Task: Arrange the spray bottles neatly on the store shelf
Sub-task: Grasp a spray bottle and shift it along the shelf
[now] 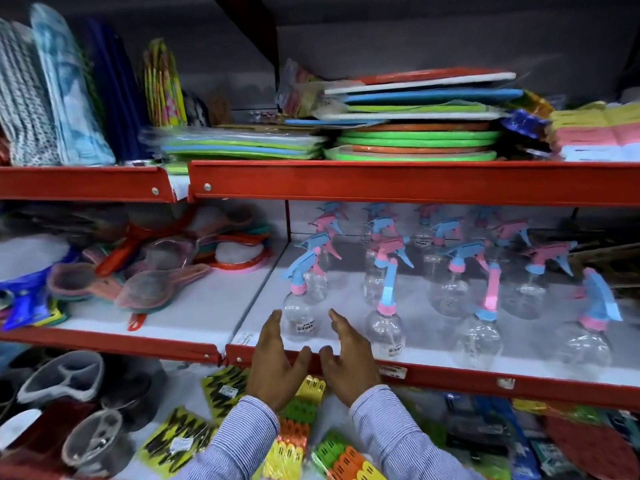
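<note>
Several clear spray bottles with pink and blue trigger heads stand in rows on the white middle shelf (346, 344). The front-left bottle (300, 311) stands between my two hands. My left hand (275, 358) is just left of it and my right hand (348, 358) just right, both open with fingers straight, neither gripping it. Its neighbour, a second front-row bottle (386, 323), stands to the right. More front-row bottles (479, 336) follow toward the right end, and other bottles stand behind them.
The shelf has a red front lip (450, 377). Mesh strainers (152, 289) lie piled on the left bay. Coloured mats (415, 140) are stacked on the upper shelf. Packaged clips (294, 438) and containers fill the shelf below my arms.
</note>
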`<move>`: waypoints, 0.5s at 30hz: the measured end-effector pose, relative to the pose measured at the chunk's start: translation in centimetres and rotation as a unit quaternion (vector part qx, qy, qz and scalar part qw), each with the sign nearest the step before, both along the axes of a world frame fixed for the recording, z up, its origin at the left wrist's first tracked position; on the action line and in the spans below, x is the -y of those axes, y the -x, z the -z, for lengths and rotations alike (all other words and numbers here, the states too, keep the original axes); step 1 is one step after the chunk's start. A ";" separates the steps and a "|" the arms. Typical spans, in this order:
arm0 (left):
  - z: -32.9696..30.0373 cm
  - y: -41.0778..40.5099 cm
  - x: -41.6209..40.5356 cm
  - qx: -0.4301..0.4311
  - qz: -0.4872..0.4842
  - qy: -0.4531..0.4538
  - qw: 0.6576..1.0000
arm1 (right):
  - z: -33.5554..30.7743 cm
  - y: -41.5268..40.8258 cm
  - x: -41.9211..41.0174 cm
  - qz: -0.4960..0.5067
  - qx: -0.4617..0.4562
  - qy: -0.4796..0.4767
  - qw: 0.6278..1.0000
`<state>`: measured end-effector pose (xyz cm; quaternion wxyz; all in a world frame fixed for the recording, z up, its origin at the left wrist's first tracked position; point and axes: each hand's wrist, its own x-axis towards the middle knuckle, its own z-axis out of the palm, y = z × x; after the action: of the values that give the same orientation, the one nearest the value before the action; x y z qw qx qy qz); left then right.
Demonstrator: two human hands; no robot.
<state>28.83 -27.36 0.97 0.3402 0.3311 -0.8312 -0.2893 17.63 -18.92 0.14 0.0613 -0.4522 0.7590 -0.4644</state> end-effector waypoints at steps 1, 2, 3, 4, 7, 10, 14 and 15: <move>0.1 0.1 0.9 0.003 0.008 -0.010 1.000 | -0.1 0.1 1.1 0.010 0.010 -0.016 1.000; 0.1 0.3 1.6 0.005 0.016 -0.013 1.000 | -0.2 0.2 1.9 0.018 0.014 -0.029 0.999; 0.1 0.4 2.3 0.003 0.026 -0.017 1.000 | -0.3 0.4 2.7 0.023 0.021 -0.046 0.998; 0.0 0.5 2.9 0.004 0.033 -0.028 0.999 | -0.6 0.4 3.5 0.025 0.029 -0.057 0.998; -0.5 0.8 4.8 0.014 0.066 -0.063 0.996 | -0.9 0.5 5.2 0.037 0.065 -0.075 0.994; -0.7 0.7 5.6 0.010 0.108 -0.060 0.992 | -0.6 0.8 5.7 0.045 0.072 -0.071 0.994; -0.9 -0.1 5.3 -0.012 0.133 -0.050 0.990 | -0.6 0.2 5.2 0.048 0.061 -0.082 0.994; -1.0 -0.3 5.2 -0.015 0.135 -0.050 0.989 | -0.5 0.2 5.0 0.050 0.059 -0.087 0.993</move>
<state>29.13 -32.51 1.93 0.2934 0.2283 -0.8475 -0.3789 17.47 -23.96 0.63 0.1220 -0.3780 0.8134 -0.4250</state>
